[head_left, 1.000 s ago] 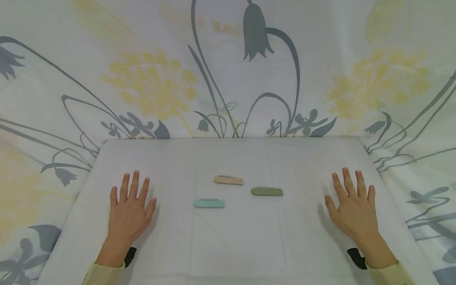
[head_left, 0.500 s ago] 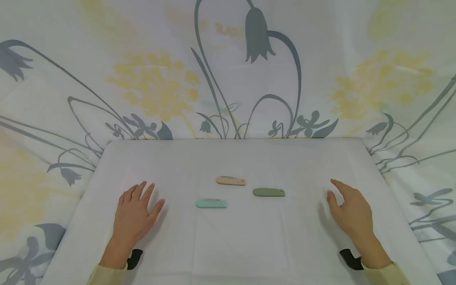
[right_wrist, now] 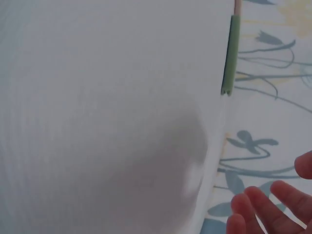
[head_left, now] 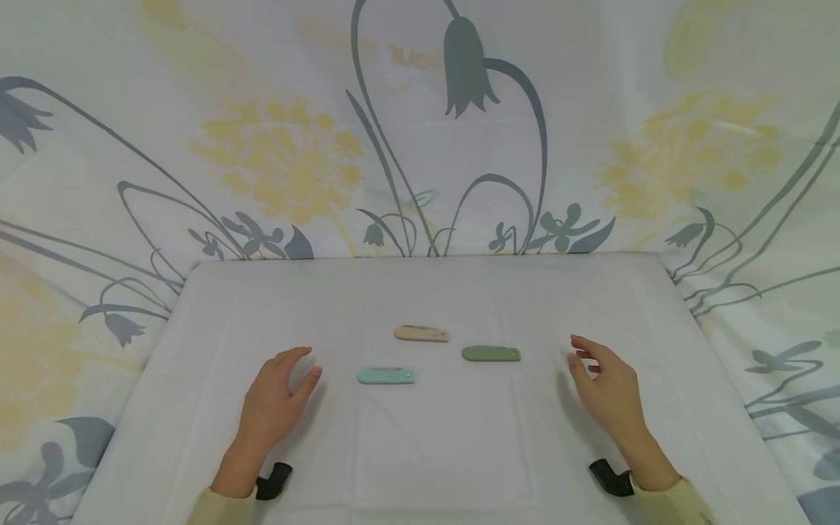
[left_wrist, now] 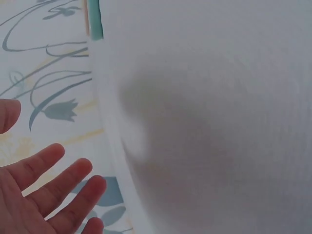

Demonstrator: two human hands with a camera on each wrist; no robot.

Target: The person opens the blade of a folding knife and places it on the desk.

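Three folded pocket knives lie on the white table: a beige knife [head_left: 421,334] farthest back, a green knife [head_left: 491,354] to its right, and a turquoise knife [head_left: 386,376] nearer the front left. My left hand [head_left: 272,401] hovers left of the turquoise knife, fingers loosely bent and holding nothing. To the right of the green knife, my right hand [head_left: 610,390] is raised over the table with relaxed, slightly curved fingers and nothing in them. The left wrist view catches the end of the turquoise knife [left_wrist: 95,19]; the right wrist view shows the green knife [right_wrist: 231,56].
A white cloth covers the table [head_left: 433,452]. Behind it and at both sides hangs a curtain [head_left: 407,146] with grey and yellow flowers. A black wrist-worn piece [head_left: 274,481] sits at the left wrist, another black piece [head_left: 612,477] at the right.
Both hands have lifted from lying flat with spread fingers and moved inward toward the knives, turning and bending their fingers. The knives have stayed in place.
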